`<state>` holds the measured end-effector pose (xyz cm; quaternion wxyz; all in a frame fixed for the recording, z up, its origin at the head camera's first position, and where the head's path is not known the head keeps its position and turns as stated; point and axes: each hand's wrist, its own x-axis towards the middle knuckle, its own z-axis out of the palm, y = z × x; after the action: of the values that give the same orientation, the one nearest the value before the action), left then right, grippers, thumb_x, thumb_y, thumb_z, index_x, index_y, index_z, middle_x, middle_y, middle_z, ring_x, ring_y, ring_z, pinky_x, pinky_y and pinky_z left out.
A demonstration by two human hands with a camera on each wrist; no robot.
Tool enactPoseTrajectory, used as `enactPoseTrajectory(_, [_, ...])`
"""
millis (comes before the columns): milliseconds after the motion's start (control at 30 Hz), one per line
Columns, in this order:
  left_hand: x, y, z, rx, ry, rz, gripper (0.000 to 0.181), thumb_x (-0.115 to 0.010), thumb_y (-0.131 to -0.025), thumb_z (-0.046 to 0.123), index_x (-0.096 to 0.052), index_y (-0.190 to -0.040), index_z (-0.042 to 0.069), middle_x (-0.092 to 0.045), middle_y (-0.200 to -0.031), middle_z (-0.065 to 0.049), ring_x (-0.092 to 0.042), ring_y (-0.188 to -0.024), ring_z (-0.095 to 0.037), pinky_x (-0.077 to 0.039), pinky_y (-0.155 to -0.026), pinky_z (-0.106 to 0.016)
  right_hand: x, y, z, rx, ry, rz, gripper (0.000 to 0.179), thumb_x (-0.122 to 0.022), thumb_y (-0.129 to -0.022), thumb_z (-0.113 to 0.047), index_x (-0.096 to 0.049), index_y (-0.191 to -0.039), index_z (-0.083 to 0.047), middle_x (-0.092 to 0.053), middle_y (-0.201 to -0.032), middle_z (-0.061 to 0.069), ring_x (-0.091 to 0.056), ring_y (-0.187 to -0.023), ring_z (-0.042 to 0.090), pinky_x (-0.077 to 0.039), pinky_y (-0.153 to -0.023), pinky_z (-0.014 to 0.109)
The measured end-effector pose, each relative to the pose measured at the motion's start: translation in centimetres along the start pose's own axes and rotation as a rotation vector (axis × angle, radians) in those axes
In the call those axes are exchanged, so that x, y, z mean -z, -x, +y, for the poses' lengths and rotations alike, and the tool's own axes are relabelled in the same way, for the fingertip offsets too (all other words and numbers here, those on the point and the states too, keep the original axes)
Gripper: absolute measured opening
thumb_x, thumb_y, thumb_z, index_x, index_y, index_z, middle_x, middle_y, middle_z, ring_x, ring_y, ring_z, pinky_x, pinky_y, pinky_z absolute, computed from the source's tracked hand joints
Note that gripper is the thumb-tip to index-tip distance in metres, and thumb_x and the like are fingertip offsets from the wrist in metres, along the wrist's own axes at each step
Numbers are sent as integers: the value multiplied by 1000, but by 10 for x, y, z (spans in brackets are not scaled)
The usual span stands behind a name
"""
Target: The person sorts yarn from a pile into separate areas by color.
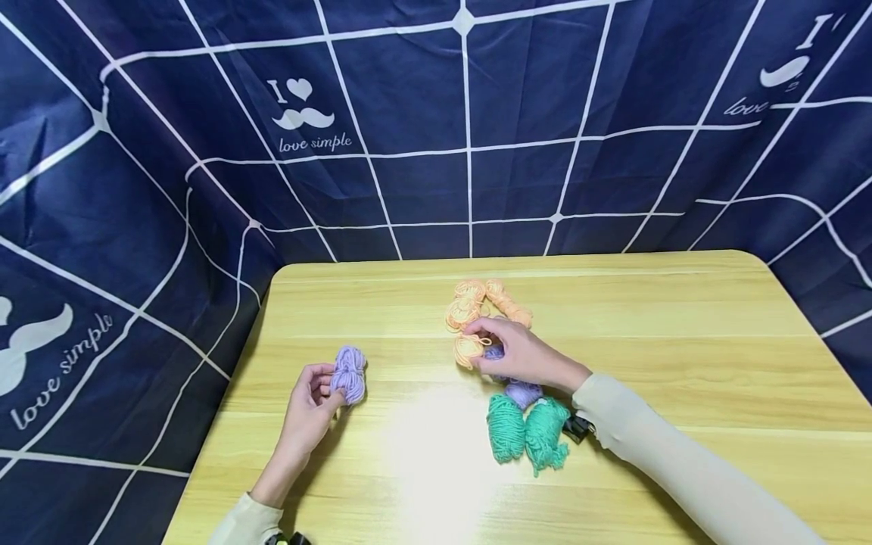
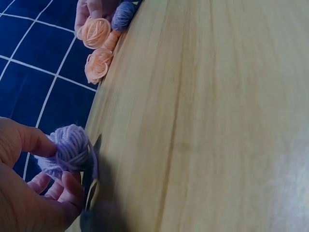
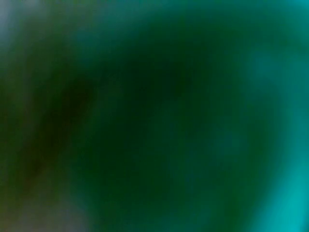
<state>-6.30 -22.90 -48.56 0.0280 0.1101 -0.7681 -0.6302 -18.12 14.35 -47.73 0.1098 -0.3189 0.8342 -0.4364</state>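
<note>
My left hand pinches a lilac skein of yarn between thumb and fingers, over the left part of the table. In the left wrist view the same lilac skein shows its wound strands. Right of the middle, my right hand grips an orange ball of yarn by its sides. Two more orange skeins lie just behind that hand. Purple yarn is partly hidden under the right hand. The right wrist view is a dark green blur.
Two green skeins lie side by side in front of the purple yarn, near the right wrist. The wooden table has its back edge against a dark blue gridded cloth, which also hangs at both sides.
</note>
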Motion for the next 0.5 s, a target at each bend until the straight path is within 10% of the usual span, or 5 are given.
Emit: enactPoseTrajectory(500, [2, -1, -3, 47, -46, 12, 41, -67, -91, -15, -54, -130, -10, -62, -110, -15, -56, -91, -15, -48, -74, -20, 3, 1, 0, -10, -21, 8, 44, -84, -93, -19, -69, -134, -15, -70, -135, -2, -65, -123, 20, -51, -110, 47])
